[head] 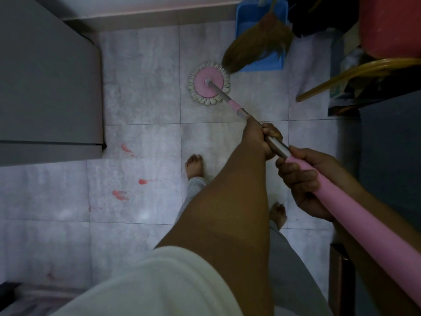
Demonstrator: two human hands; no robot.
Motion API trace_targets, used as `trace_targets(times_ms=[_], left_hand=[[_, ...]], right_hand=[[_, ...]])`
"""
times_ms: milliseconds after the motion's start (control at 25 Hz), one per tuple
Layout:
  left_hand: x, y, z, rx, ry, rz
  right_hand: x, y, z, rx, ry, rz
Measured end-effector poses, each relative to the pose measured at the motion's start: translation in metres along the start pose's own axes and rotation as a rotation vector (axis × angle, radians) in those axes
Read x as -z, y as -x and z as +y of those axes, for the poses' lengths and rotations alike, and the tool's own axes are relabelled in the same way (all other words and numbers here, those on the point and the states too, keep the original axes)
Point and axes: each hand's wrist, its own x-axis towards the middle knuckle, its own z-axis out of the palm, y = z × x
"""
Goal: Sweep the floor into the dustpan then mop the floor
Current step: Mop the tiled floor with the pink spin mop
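Note:
A round pink mop head [208, 85] with a pale string fringe rests flat on the grey tiled floor [141, 92]. Its handle [233, 104], metal with pink sections, slants toward me at lower right. My left hand [258, 139] is closed around the metal part of the handle. My right hand [303, 181] grips the thick pink part closer to me. A blue dustpan [250, 26] stands at the far wall with a brown grass broom [257, 45] lying across it; the broom tips touch the mop fringe.
A grey cabinet or appliance [47, 87] fills the left side. Reddish smears [127, 149] mark the tiles near my bare feet [194, 166]. At right are a red container [389, 26], a yellow cane piece [355, 76] and dark clutter.

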Motion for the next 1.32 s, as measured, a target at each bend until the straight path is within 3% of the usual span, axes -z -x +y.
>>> trace_targets(times_ms=[200,640,800,1000,1320], left_hand=[[0.009,0.015,-0.001,0.019,0.038,-0.020],[0.021,0.018,0.135,-0.083,0.139,0.006],[0.025,0.015,0.151,-0.106,0.182,0.004],[0.019,0.013,0.108,-0.108,0.146,0.061],[0.008,0.007,-0.046,-0.045,0.061,0.086]], right_hand=[[-0.012,0.005,0.011,-0.065,0.039,0.014],[-0.108,-0.089,-0.006,-0.141,0.194,-0.017],[-0.116,-0.103,-0.008,-0.137,0.188,-0.038],[-0.082,-0.074,-0.011,-0.132,0.160,-0.049],[0.035,0.033,-0.003,-0.134,0.088,-0.050]])
